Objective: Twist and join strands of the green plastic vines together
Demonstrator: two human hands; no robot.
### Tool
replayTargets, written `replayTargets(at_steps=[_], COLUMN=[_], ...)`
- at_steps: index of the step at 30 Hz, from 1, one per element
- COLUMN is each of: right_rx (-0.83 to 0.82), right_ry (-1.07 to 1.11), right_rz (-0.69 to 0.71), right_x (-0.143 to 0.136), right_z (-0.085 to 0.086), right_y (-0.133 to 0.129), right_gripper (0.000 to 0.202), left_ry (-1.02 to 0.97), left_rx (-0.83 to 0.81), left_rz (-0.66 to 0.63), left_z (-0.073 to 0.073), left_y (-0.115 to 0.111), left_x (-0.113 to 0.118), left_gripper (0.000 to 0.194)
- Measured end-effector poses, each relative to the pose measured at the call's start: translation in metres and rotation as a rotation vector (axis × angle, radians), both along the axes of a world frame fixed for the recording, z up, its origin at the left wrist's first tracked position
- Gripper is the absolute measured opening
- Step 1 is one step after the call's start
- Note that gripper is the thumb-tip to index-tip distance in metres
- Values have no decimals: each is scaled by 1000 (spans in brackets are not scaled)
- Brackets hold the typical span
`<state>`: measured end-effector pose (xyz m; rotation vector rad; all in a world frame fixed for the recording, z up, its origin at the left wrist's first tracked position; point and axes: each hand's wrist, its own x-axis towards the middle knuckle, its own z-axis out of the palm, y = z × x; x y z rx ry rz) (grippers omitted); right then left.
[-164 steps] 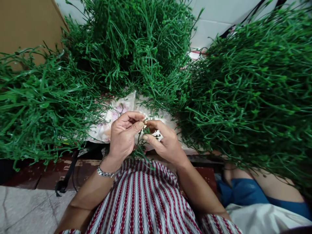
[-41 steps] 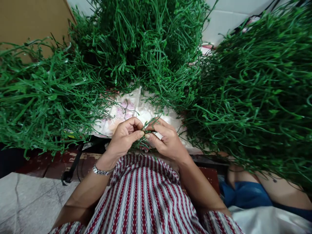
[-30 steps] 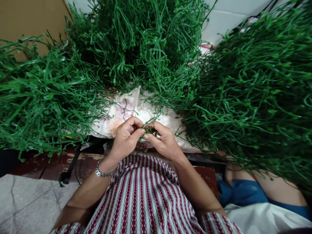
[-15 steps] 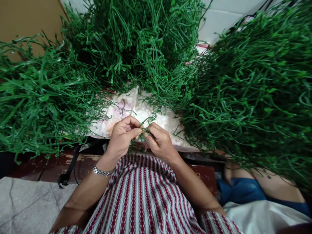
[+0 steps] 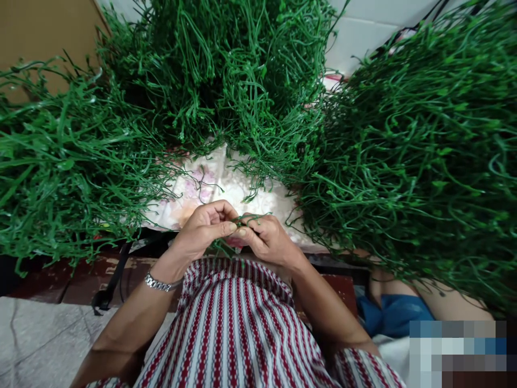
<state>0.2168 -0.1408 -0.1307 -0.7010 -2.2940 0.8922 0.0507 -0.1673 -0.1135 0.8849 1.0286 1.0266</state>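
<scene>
Thumb and fingers pinched together, my left hand (image 5: 208,226) holds thin green stems (image 5: 251,216) close to my body. My right hand (image 5: 269,237) grips the same stems, its thumb almost touching the left thumb. Some of the stems stick out above the fingers and more green strands (image 5: 220,248) hang below my left hand. Beyond both hands lies a pale flowered cloth (image 5: 234,191) with a few loose stems on it.
Large heaps of green stems stand at the left (image 5: 60,167), in the middle (image 5: 242,70) and at the right (image 5: 424,156). At the lower right are another person's bare legs and blue clothing (image 5: 407,315). A black strap (image 5: 115,280) hangs at the left edge.
Both hands have moved slightly down, toward my body. The stems that rose between the fingers now lie lower, across my right hand's fingers.
</scene>
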Motion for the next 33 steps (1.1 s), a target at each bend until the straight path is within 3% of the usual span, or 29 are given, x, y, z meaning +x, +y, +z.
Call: replayTargets(at_steps=[5, 8, 12, 17, 29, 33], right_rx=[39, 20, -1, 34, 86, 49], right_ry=[-94, -148, -174, -153, -30, -24], right_rz=[73, 215, 385, 487, 519, 446], right_x=[7, 13, 22, 27, 27, 24], right_z=[6, 16, 34, 50, 56, 54], right_y=[5, 6, -2, -15, -23, -16], right_gripper=[30, 24, 21, 14, 26, 28], left_ry=[177, 235, 349, 365, 233, 266], left_rx=[20, 75, 193, 378, 458, 339], left_rz=[-119, -257, -411, -542, -540, -435], left_z=[3, 8, 24, 43, 49, 44], left_y=[-1, -7, -22, -35, -47, -41], left_x=[-3, -7, -10, -7, -6, -10], left_gripper=[9, 13, 18, 24, 20, 19])
